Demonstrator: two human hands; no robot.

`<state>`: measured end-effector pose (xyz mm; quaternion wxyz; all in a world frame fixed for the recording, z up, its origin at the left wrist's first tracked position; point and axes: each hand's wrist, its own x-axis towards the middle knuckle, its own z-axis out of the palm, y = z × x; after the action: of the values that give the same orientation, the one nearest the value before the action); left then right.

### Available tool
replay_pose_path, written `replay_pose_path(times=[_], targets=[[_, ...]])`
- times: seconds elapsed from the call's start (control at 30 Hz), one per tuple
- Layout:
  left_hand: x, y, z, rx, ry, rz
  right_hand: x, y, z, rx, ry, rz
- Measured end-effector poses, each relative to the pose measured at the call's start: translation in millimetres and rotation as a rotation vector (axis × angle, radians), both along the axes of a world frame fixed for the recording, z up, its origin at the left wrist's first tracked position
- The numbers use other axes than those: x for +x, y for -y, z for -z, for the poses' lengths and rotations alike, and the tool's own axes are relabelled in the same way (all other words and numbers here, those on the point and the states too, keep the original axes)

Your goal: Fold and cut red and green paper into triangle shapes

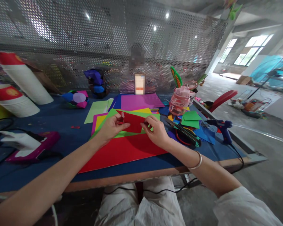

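red paper piece (133, 123): edges partly covered | front cup stack (20, 103): cropped left | person (136, 56) behind mesh (85, 34): blurred

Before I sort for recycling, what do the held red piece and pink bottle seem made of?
Red piece: perhaps matte card or thin foam; it looks flat and straight-edged. Pink bottle: probably glossy plastic, though perhaps glass; see-through sides catch highlights.

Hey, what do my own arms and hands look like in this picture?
The left grip and right grip are ungloved hands. A pale, rounded bangle circles the right forearm, with a loose white sleeve higher up. The left forearm shows no sleeve.
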<state>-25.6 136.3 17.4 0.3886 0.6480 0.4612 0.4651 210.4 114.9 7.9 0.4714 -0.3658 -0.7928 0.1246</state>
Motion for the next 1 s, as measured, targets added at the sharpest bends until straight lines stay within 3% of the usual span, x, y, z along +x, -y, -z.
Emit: replay_pose_path(times=[0.37,0.57,0.83,1.0], targets=[[-3,0,-5.4,0.119,0.026,-0.090,-1,1,-2.7,-0.114,-0.095,-0.022],[-7,1,-8.6,0.213,-0.052,-0.090,1,-1,-1.4,-0.218,-0.263,-0.013],[-2,25,-18.8,0.590,-0.316,-0.074,3,-8,-2.4,-0.378,-0.341,-0.122],[1,27,-17.2,0.767,-0.452,-0.031,3,-6,-6.1,-0.411,-0.310,-0.196]])
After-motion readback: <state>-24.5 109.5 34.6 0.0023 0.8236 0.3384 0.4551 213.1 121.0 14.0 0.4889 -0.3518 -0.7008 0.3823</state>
